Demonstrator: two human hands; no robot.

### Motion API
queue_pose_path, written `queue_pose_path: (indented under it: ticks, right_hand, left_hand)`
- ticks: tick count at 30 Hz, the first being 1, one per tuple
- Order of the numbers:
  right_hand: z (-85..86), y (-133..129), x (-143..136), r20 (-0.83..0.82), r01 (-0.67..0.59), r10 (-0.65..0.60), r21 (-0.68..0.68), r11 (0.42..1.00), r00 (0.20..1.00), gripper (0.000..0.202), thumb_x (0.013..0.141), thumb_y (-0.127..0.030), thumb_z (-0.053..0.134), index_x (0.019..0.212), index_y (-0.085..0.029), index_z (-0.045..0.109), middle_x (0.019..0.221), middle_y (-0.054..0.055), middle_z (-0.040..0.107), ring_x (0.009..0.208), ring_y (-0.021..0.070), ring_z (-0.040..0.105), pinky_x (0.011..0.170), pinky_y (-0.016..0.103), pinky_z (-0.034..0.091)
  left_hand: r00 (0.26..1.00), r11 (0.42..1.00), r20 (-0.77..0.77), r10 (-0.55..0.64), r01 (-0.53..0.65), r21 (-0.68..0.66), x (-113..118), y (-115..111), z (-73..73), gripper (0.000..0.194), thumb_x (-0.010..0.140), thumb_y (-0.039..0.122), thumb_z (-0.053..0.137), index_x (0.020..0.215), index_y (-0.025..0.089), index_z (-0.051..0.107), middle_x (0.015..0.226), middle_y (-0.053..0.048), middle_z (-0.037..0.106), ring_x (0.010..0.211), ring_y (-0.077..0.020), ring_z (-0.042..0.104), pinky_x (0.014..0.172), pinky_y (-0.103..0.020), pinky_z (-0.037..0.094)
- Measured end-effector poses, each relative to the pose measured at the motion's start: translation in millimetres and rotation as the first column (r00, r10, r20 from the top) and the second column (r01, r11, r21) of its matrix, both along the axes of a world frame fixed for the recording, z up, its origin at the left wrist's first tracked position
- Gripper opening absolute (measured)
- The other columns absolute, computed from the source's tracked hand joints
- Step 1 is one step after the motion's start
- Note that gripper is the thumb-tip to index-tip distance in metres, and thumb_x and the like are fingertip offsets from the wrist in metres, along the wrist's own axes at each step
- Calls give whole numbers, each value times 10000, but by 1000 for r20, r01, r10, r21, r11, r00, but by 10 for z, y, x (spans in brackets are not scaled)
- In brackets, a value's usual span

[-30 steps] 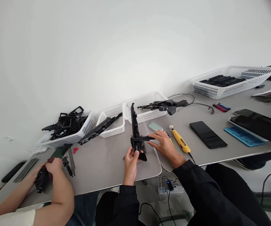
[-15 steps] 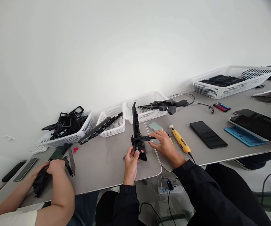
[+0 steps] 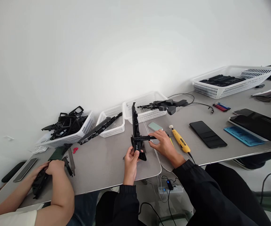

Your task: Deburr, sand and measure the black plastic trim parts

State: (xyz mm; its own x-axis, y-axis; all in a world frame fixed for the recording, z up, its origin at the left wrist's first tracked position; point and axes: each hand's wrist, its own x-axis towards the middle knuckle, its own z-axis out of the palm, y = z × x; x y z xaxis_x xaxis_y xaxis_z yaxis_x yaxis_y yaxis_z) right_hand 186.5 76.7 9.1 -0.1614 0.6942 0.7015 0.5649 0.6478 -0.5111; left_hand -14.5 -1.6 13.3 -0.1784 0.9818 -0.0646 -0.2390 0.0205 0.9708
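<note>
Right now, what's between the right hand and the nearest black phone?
In the head view, the yellow power tool lies between the right hand and the black phone; a thin yellow item, partly hidden, sits closer to the hand.

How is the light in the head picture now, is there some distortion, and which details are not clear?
Head view: the wall is brightest mid-picture, dimmer at the corners; the table slants at both sides, probably wide-lens distortion; left hand and right hand look fairly sharp, but markings on the caliper are too small to read, and the black part loses detail.
</note>
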Motion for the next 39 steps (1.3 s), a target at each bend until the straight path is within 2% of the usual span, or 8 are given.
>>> queue_pose_path:
  ticks: [14,39]
  right_hand:
    - [-24,18,37,-5,-55,54,-27,998,999,224,986,-290,723,1196,-258,794,936,69,752,891,279,671,929,467,526]
    - [5,2,35,2,-37,37,-26,999,999,193,992,-314,738,1167,-270,804,937,75,760,890,282,651,883,461,493]
  left_hand:
    - [1000,1000,20,0,0,4,9,-9,26,691,722,624,931,1186,175,684,983,-117,801,919,-257,768,714,-301,594]
    - [1000,1000,13,-2,2,4,7,-12,21,667,756,630,905,1192,179,676,976,-115,800,936,-273,776,723,-311,594]
